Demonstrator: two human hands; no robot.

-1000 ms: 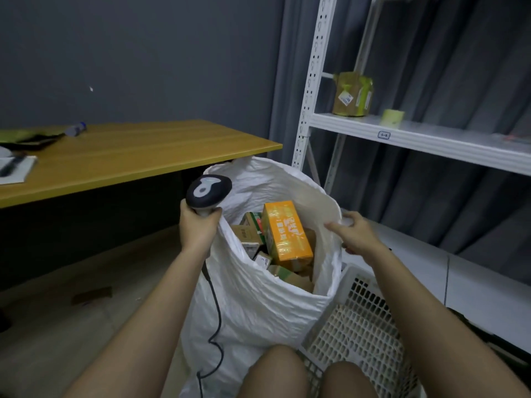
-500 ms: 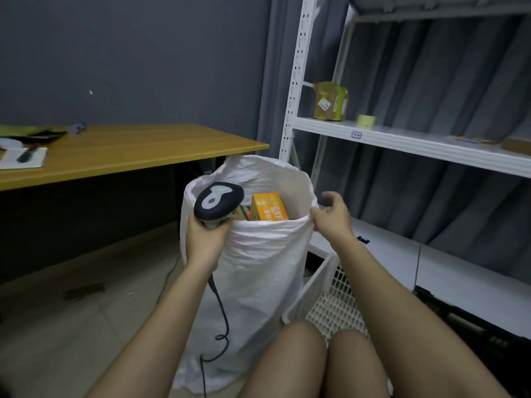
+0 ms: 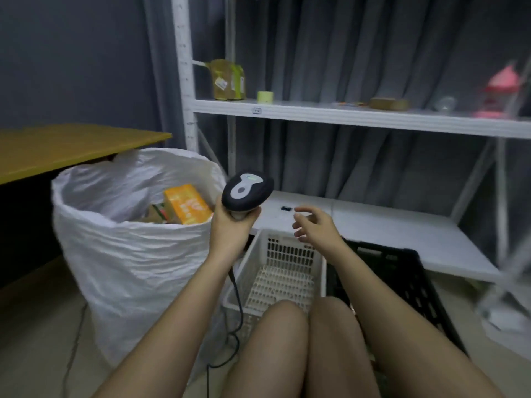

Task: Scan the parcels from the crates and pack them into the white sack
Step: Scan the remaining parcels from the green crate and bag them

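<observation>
The white sack point(image 3: 129, 254) hides most of its parcels; only an orange box point(image 3: 188, 203) and scraps of others beside it show above the rim. The left hand point(image 3: 230, 225) covers the scanner point(image 3: 247, 191) handle. Right of the sack, legs hide the near ends of the white crate point(image 3: 283, 271) and black crate point(image 3: 402, 271). On the shelf point(image 3: 359, 116) above, pink items point(image 3: 501, 90) are blurred beyond telling.
</observation>
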